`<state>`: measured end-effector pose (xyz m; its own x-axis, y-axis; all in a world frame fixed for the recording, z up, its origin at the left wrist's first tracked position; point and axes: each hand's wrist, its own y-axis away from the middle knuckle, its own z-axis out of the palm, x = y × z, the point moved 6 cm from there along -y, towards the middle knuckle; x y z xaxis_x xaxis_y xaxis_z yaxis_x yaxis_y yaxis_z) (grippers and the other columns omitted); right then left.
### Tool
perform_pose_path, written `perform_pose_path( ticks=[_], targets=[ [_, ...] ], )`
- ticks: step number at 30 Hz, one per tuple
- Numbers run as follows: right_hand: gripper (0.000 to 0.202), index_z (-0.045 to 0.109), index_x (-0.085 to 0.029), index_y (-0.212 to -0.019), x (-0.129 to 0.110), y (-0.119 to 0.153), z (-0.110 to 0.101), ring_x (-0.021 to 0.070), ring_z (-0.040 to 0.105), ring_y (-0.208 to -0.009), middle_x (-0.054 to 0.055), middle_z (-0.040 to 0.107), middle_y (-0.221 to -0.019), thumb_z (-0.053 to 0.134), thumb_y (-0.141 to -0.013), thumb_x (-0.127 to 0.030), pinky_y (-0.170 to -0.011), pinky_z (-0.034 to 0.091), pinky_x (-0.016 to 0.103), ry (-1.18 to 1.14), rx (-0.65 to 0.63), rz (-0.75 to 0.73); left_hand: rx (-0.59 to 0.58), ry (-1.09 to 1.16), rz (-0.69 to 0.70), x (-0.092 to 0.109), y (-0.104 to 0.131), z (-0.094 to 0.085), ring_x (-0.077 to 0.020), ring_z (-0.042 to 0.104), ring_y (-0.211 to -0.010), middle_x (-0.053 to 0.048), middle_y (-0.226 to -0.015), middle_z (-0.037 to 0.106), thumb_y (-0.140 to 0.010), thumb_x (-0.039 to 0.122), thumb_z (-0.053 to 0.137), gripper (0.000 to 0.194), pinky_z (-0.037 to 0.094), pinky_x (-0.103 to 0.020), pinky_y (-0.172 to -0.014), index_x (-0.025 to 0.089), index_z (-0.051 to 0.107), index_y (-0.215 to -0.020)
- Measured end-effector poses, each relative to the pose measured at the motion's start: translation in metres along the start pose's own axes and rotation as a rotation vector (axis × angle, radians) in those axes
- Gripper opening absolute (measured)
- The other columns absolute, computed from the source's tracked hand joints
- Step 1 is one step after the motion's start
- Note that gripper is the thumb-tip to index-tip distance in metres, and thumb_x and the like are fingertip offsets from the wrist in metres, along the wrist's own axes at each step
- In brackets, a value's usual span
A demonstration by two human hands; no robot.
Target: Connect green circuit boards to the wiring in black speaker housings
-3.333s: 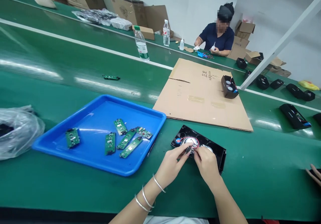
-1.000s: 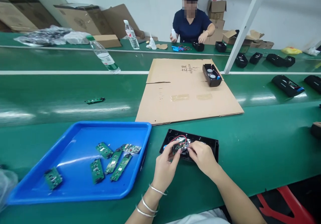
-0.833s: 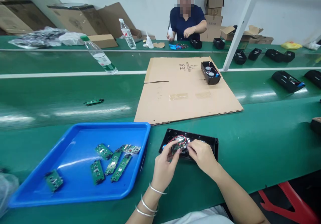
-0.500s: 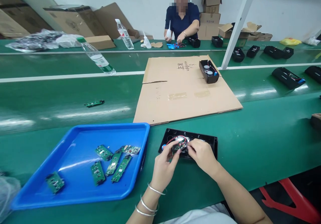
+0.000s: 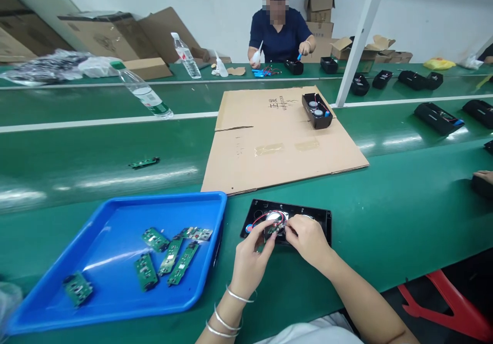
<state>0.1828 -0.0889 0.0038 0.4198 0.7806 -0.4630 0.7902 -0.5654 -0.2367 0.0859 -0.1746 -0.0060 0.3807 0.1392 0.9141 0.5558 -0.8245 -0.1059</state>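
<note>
A black open housing (image 5: 323, 226) with round speakers and red wires lies on the green table in front of me. Over its left part, my left hand (image 5: 252, 249) pinches a small green circuit board (image 5: 275, 226) between thumb and fingers. My right hand (image 5: 310, 239) is closed at the board's right end, its fingertips pressed together; what they pinch is too small to make out. On the left, a blue tray (image 5: 115, 256) holds several green circuit boards (image 5: 184, 264).
A cardboard sheet (image 5: 285, 164) bears another black housing (image 5: 317, 112). One board (image 5: 144, 163) lies on the green surface beyond the tray. Bottles (image 5: 148, 95) stand or lean farther back. Across the table sits a person (image 5: 279, 38); more black housings (image 5: 439, 118) are at right.
The view has shifted slightly. My hands keep nearly the same pose at the board. Across the table, the person's one hand has moved from the blue parts to a black housing, holding something blue.
</note>
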Motion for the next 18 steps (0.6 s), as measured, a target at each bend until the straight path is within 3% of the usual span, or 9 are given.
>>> perform_pose_path(
  ticks=[9,18],
  targets=[
    [0.024,0.059,-0.017,-0.073,-0.002,0.003,0.007,0.0172,0.058,-0.065,0.005,0.064,-0.069,0.04,-0.088,-0.015,-0.06,0.039,0.027,0.001,-0.006,-0.105,-0.03,-0.067,0.054,0.007,-0.002,0.0,-0.021,0.067,-0.084,-0.005,-0.099,0.069,-0.081,0.027,0.048,0.023,0.054,-0.033,-0.077,0.022,0.059,-0.1],
    [0.027,0.06,-0.017,-0.074,-0.002,0.004,0.007,0.0166,0.058,-0.063,0.005,0.063,-0.069,0.038,-0.09,-0.017,-0.058,0.041,0.027,-0.004,0.005,-0.055,-0.06,0.032,0.01,-0.001,-0.005,0.003,-0.0194,0.068,-0.075,-0.007,-0.095,0.068,-0.082,0.028,0.047,0.021,0.056,-0.031,-0.07,0.021,0.056,-0.1]
  ],
)
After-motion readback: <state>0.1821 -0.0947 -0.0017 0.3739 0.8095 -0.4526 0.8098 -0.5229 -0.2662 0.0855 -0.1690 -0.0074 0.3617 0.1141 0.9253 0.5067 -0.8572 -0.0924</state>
